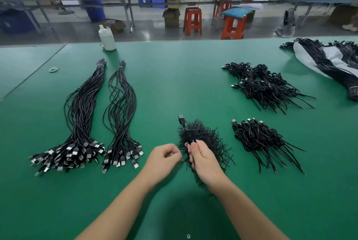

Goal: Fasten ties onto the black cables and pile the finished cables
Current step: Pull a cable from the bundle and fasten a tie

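On green table (174,88), front centre: right hand (203,159) pinches 1 folded black cable (190,133) over tie heap (205,139); its fold is hidden by fingers, its USB plug points away, long axis near-far. Left hand (161,160) is curled, thumb meeting fingertips; contents cannot be made out. 2 straight bundles (81,115) lie left, plugs nearest. 2 finished piles (261,86) lie right; 1 further bundle is cut off at right edge.

Two cable bundles (83,119) lie left of the tie heap (201,135), tied cable piles (263,88) right, bottle (107,38) behind.
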Available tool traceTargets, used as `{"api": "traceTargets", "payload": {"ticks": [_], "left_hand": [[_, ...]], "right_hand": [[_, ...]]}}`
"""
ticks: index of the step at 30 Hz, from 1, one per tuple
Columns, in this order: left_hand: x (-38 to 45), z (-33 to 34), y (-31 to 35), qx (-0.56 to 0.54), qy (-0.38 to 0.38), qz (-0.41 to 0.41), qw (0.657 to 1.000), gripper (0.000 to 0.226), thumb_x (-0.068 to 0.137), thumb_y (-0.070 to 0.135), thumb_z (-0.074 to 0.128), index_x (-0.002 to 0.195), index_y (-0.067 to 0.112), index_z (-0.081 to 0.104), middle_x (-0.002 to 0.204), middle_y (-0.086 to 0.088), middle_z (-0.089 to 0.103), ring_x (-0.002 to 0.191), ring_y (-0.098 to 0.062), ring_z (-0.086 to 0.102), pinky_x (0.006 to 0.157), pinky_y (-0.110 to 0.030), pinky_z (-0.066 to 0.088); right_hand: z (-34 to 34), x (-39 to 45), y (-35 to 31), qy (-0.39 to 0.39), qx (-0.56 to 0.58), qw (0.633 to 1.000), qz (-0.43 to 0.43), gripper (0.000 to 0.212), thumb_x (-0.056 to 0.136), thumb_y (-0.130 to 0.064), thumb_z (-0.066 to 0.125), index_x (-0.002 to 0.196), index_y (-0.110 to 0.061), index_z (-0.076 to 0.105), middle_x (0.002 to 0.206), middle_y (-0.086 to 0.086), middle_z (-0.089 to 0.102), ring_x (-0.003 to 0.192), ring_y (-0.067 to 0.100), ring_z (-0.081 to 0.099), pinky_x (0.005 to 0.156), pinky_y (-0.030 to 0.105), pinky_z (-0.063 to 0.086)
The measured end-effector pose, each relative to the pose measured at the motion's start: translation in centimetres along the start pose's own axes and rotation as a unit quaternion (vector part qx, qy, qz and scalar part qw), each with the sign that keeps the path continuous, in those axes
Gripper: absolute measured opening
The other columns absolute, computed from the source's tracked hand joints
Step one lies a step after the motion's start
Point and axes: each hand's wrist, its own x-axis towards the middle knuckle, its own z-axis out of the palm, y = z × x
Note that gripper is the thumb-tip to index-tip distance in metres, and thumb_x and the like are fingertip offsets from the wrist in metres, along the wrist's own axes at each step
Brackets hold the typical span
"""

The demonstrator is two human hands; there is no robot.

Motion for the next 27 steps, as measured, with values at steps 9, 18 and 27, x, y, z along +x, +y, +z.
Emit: {"api": "traceTargets", "payload": {"ticks": [9, 18, 27], "left_hand": [[-1.0, 0.2, 1.0, -0.054, -0.013, 0.021, 0.998, 0.010, 0.094, 0.008, 0.063, 0.084, 0.010, 0.066, 0.061, 0.001, 0.065, 0.046, -0.015, 0.054, 0.048, -0.025, 0.045], [-0.5, -0.5, 1.1, 0.056, 0.115, 0.021, 0.992, 0.013, 0.088, 0.016, 0.070, 0.075, 0.020, 0.068, 0.060, 0.009, 0.059, 0.055, -0.011, 0.049, 0.060, -0.026, 0.044], [-0.7, -0.6, 1.6, -0.048, 0.063, 0.052, 0.995, 0.012, 0.092, 0.007, 0.065, 0.083, 0.013, 0.071, 0.066, 0.003, 0.057, 0.057, -0.010, 0.038, 0.053, -0.020, 0.034]], "right_hand": [[0.8, -0.7, -1.3, 0.035, -0.079, 0.993, -0.081, 0.032, 0.107, -0.015, 0.035, 0.076, -0.016, 0.044, 0.087, 0.004, 0.046, 0.074, 0.010, 0.045, 0.069, 0.017, 0.036], [1.2, -1.3, -1.1, 0.018, -0.112, 0.987, -0.112, 0.023, 0.106, -0.019, 0.038, 0.090, -0.008, 0.050, 0.111, -0.002, 0.037, 0.095, 0.009, 0.047, 0.088, 0.020, 0.034], [0.4, -1.2, -1.6, -0.045, -0.143, 0.984, -0.097, 0.031, 0.107, -0.028, 0.036, 0.077, -0.028, 0.042, 0.073, -0.011, 0.050, 0.068, 0.003, 0.044, 0.070, 0.030, 0.039]]}}
